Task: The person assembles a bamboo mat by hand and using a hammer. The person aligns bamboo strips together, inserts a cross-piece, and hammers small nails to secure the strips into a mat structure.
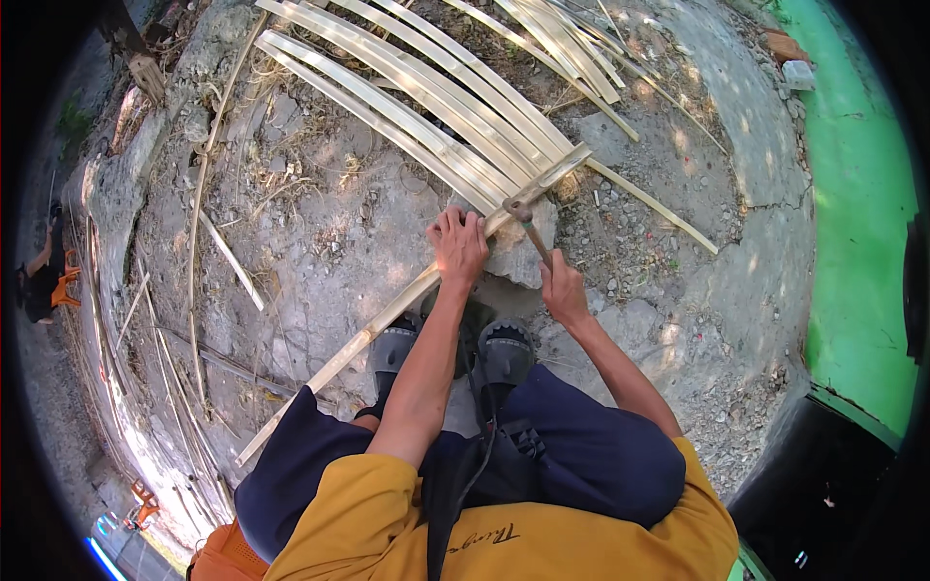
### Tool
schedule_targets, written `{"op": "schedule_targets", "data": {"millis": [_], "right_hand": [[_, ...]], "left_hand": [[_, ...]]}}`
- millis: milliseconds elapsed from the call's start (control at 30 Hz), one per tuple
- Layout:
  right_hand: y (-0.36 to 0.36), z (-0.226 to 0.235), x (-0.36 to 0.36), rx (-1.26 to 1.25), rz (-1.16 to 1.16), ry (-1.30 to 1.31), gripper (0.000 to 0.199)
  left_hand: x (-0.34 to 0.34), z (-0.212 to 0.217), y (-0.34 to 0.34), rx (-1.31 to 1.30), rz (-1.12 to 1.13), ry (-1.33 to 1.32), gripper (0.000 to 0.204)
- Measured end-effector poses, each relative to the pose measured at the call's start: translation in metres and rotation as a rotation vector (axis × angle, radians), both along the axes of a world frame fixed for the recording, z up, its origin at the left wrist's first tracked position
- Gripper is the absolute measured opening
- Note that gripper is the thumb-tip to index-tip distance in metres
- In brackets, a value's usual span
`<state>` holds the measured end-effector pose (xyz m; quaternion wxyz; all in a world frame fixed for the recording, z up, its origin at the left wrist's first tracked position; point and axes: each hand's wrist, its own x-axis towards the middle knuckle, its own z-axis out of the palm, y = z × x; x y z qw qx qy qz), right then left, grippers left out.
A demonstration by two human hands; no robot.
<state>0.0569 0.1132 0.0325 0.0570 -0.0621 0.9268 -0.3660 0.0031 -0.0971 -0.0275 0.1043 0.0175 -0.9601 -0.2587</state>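
Observation:
A long bamboo crosspiece (373, 327) runs diagonally from beside my left knee up to the far right. Several pale bamboo slats (441, 145) fan out from it, their near ends meeting it. My left hand (458, 247) is closed over the crosspiece close to the slat ends, its fingertips partly hidden. In my right hand (566, 289) is a hammer, its fingers wrapped round the handle (536, 239). The hammer head (518, 209) is at the crosspiece, just right of my left fingers; whether it touches the wood I cannot tell.
A flat stone (528, 242) lies under the crosspiece. More bamboo strips (557, 44) lie at the far right, and thin poles (199, 242) lie on the left. My shoes (506, 351) are close below. A green wall (857, 223) stands right; a person (41, 281) is at far left.

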Motion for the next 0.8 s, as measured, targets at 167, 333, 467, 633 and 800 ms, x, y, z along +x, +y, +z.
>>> {"op": "schedule_targets", "data": {"millis": [167, 333, 467, 633, 800], "right_hand": [[-0.001, -0.009, 0.004, 0.107, 0.007, -0.086, 0.019], [-0.002, -0.007, 0.0, 0.085, -0.001, -0.115, 0.02], [-0.001, -0.011, 0.007, -0.107, -0.073, 0.07, 0.02], [-0.006, -0.01, 0.004, -0.076, -0.03, 0.026, 0.021], [0.002, -0.012, 0.004, 0.036, 0.007, 0.007, 0.022]], "left_hand": [[0.002, -0.001, 0.004, -0.006, -0.009, -0.03, 0.02], [0.007, -0.005, 0.0, -0.007, -0.018, -0.024, 0.02], [0.001, -0.005, -0.004, -0.022, -0.014, -0.002, 0.02], [0.006, -0.011, -0.01, -0.063, -0.018, -0.004, 0.021], [0.009, -0.014, 0.001, -0.061, -0.019, 0.053, 0.022]]}}
